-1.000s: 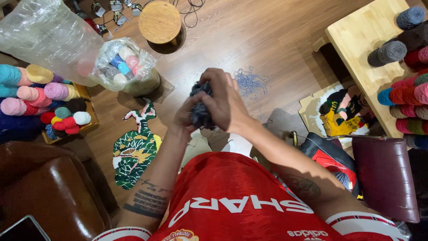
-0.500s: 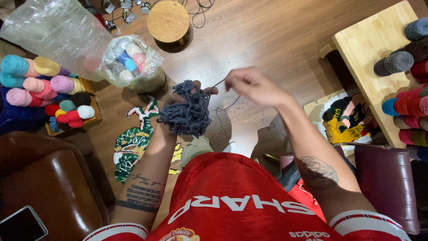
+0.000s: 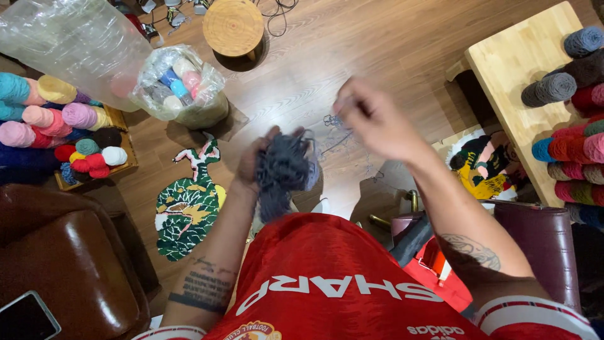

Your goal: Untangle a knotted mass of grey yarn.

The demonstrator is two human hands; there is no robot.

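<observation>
My left hand [image 3: 255, 165] is closed around a loose bundle of dark grey-blue yarn [image 3: 283, 173], held in front of my chest over the wooden floor [image 3: 302, 75]. My right hand [image 3: 371, 119] is raised to the right of the bundle and blurred by motion. Its fingers pinch a thin strand of the same yarn [image 3: 333, 135] that runs back to the bundle.
A clear plastic bag of yarn balls [image 3: 179, 85] and a large clear bag [image 3: 69, 44] lie at the far left, beside a tray of coloured yarn balls [image 3: 60, 135]. A round wooden stool [image 3: 233, 26] stands ahead. A wooden table with yarn cones [image 3: 553, 94] is at right. Tufted rug pieces [image 3: 189, 208] lie on the floor.
Both hands held the yarn together a second ago. The right hand has since pulled away up and to the right, drawing a strand out, while the left keeps the bundle.
</observation>
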